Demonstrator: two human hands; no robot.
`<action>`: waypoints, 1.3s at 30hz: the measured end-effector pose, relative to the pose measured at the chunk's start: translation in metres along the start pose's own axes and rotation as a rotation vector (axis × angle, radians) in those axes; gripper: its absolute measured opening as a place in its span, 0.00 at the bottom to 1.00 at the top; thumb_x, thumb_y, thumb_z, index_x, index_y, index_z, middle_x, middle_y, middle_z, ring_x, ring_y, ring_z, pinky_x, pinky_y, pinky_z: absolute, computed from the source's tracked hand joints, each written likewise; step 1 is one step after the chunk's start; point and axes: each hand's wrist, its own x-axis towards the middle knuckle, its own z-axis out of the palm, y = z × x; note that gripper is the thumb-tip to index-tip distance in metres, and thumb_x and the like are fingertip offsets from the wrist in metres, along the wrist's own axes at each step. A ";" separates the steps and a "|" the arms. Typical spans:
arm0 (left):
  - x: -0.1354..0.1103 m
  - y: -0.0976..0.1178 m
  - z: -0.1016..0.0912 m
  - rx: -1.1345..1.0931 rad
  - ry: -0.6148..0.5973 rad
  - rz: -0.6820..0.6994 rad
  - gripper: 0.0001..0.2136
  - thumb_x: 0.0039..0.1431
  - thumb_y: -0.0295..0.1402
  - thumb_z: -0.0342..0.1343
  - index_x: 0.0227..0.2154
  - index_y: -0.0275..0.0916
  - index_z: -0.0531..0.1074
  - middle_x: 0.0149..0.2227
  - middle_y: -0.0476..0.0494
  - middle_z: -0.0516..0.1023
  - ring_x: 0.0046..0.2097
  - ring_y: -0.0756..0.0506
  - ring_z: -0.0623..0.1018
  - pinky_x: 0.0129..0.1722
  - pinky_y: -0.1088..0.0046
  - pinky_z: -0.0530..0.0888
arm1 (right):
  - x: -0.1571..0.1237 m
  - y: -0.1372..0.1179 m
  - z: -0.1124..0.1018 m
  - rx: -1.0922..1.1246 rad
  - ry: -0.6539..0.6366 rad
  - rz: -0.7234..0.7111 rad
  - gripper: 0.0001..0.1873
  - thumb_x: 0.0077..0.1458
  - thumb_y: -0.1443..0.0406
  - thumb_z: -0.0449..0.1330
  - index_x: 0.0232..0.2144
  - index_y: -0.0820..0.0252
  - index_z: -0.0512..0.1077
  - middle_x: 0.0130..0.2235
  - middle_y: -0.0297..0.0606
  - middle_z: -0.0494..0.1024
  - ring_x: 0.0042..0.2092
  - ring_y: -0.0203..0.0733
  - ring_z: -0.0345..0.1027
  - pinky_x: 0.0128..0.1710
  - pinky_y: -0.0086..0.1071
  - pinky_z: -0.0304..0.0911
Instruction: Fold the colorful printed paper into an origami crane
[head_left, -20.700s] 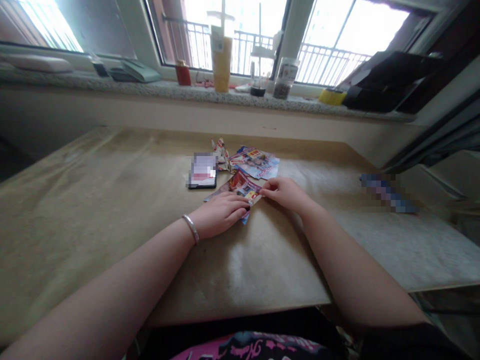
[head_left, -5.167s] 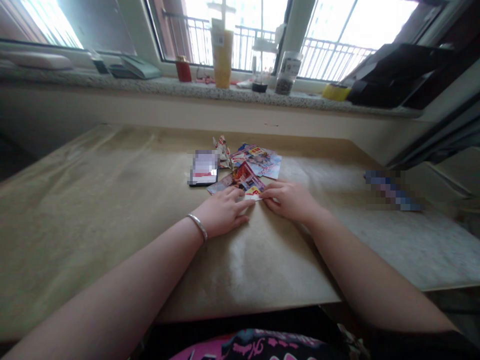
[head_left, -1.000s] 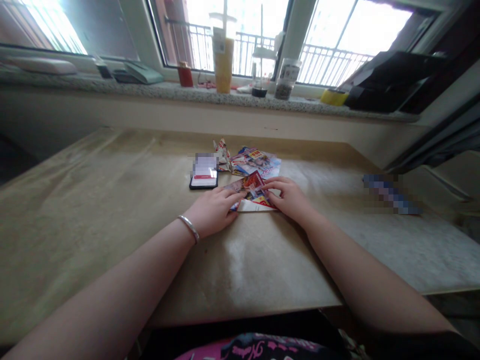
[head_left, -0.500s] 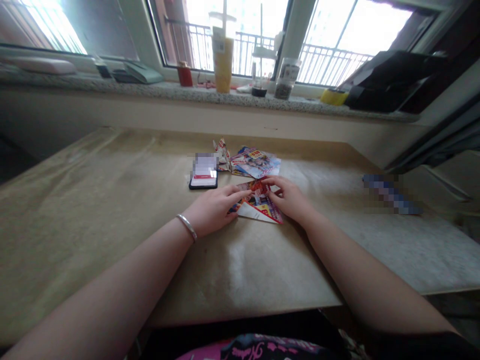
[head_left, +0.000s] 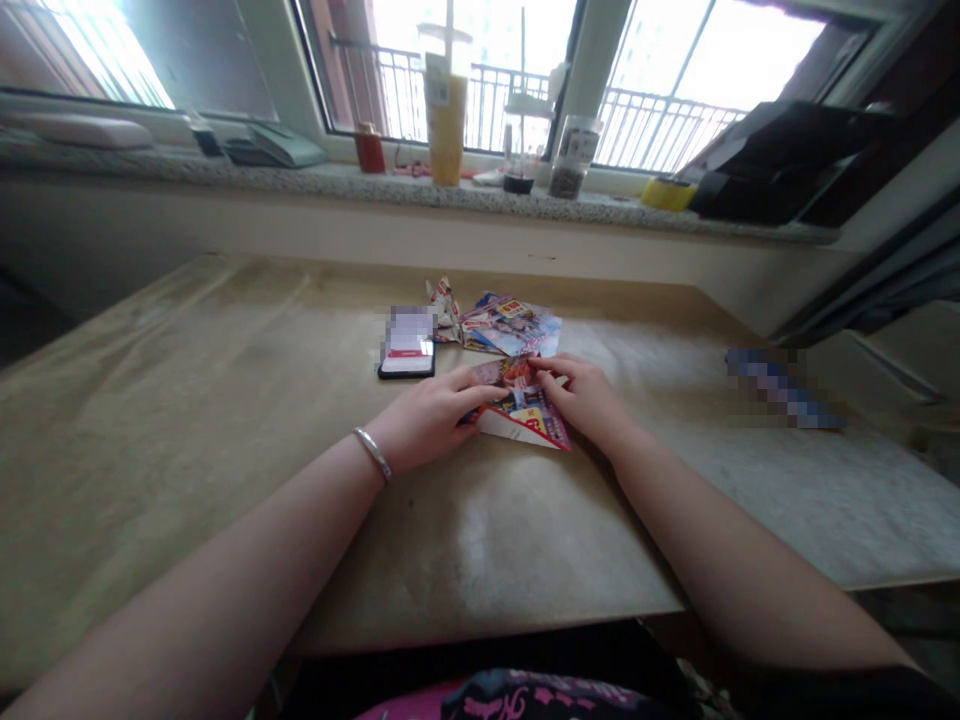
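Observation:
A folded sheet of glossy printed paper (head_left: 534, 418) lies on the table in front of me, mostly red and purple, with a white flap along its near edge. My left hand (head_left: 431, 415), wearing a silver bangle (head_left: 373, 455), grips the left side of the sheet, one finger reaching across its top. At the upper right edge, the bent fingers of my right hand (head_left: 583, 398) pinch the paper. Just beyond lies a pile of similar printed sheets (head_left: 517, 325). Beside it stands a crumpled or folded paper piece (head_left: 448, 310).
Left of the papers lies a phone (head_left: 409, 345) with its screen lit. A blurred blue item (head_left: 784, 390) rests at the table's right side. The windowsill (head_left: 285, 180) behind holds a tall yellow drink cup (head_left: 446, 130), a red container (head_left: 370, 148) and a black bag-like object (head_left: 780, 165).
The folded sheet has shifted and turned slightly, its near right corner moving a little right and toward me. My right hand has moved slightly right along with it.

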 end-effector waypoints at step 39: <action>-0.001 0.008 -0.022 0.177 -0.119 0.075 0.10 0.58 0.37 0.54 0.25 0.42 0.76 0.31 0.48 0.78 0.44 0.44 0.71 0.56 0.59 0.58 | -0.007 -0.023 -0.009 -0.331 -0.369 -0.545 0.12 0.45 0.72 0.55 0.32 0.59 0.75 0.44 0.42 0.78 0.49 0.47 0.67 0.50 0.40 0.63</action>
